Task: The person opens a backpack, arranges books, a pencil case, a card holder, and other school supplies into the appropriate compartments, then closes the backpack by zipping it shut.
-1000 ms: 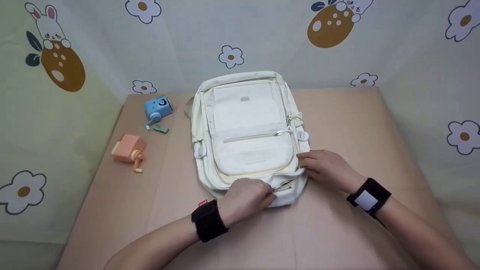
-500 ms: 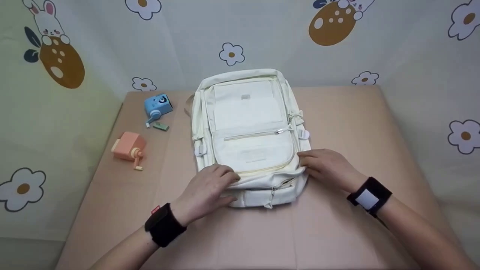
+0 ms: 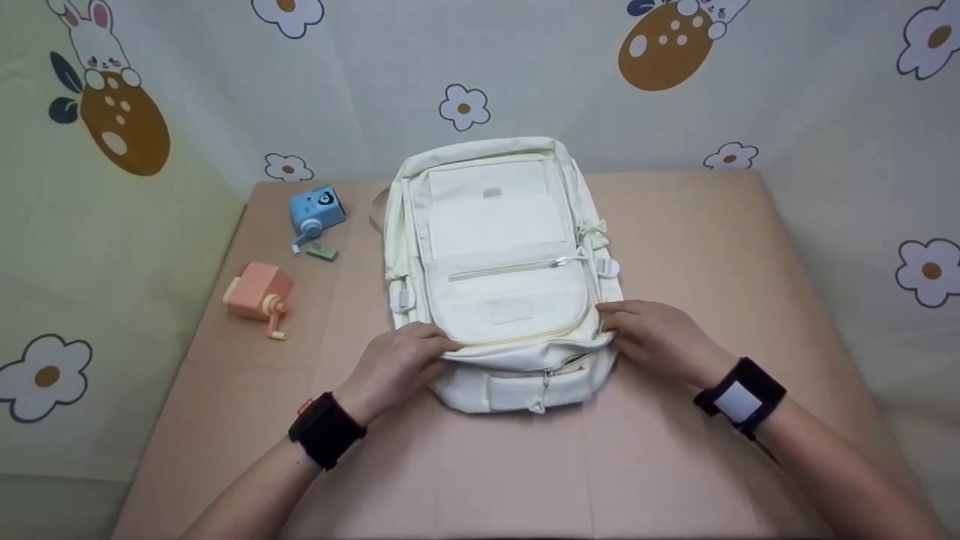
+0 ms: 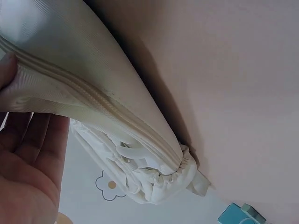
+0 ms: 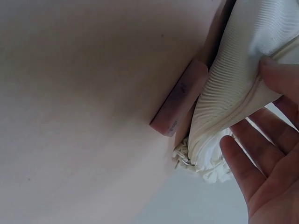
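Pale fabric backdrop all around, printed with flowers, brown egg shapes and a rabbit at upper left of the frame. Below it, a tan tabletop filling the lower frame.

At left on the tabletop: an orange pencil sharpener with a crank, lying near the edge. Above and right of it, a blue pencil sharpener, with a small green eraser just beside it.

At centre: a cream backpack lying flat, front up, its near end toward the bottom of the frame.

Left hand on the near left corner of the backpack, thumb and fingers pinching the zipped edge, black wristband behind. Right hand at the near right corner, thumb and fingers likewise pinching the fabric edge, black wristband with a white patch behind.
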### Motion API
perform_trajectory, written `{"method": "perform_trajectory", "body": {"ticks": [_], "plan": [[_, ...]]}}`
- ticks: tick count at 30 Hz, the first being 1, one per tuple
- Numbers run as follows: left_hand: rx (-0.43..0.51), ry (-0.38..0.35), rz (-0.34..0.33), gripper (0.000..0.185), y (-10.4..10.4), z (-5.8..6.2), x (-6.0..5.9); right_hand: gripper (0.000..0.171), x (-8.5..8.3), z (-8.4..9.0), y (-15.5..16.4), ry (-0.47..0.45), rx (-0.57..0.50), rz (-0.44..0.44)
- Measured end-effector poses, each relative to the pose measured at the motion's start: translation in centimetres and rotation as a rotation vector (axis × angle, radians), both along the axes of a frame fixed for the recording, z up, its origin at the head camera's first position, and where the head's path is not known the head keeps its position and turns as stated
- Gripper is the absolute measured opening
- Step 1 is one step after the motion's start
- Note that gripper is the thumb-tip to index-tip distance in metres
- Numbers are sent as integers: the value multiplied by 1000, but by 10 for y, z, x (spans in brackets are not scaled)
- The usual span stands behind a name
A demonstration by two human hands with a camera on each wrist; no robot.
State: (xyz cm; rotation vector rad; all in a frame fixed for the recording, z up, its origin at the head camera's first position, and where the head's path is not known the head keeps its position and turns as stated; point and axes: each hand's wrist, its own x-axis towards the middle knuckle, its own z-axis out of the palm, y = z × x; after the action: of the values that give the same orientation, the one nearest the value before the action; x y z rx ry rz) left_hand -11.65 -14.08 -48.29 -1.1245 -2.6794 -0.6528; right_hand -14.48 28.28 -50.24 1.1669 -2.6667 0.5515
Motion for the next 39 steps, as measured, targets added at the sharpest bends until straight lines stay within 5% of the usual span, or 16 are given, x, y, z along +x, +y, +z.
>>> {"method": "perform_trajectory", "body": {"ticks": [7,14,25,39], "plan": [[4,-73,49,24,3,4,-1,36,19,22,-12,67,-81,-44],[-3,-74,69,22,4,4,-1,7,51,38,-58,232,-179,-17],[8,-66,61,21,5,4,-1,48,63,23,-106,428,-18,-107],[-2,-91,73,19,5,4,-1,19,66,24,-101,384,2,-134]]}}
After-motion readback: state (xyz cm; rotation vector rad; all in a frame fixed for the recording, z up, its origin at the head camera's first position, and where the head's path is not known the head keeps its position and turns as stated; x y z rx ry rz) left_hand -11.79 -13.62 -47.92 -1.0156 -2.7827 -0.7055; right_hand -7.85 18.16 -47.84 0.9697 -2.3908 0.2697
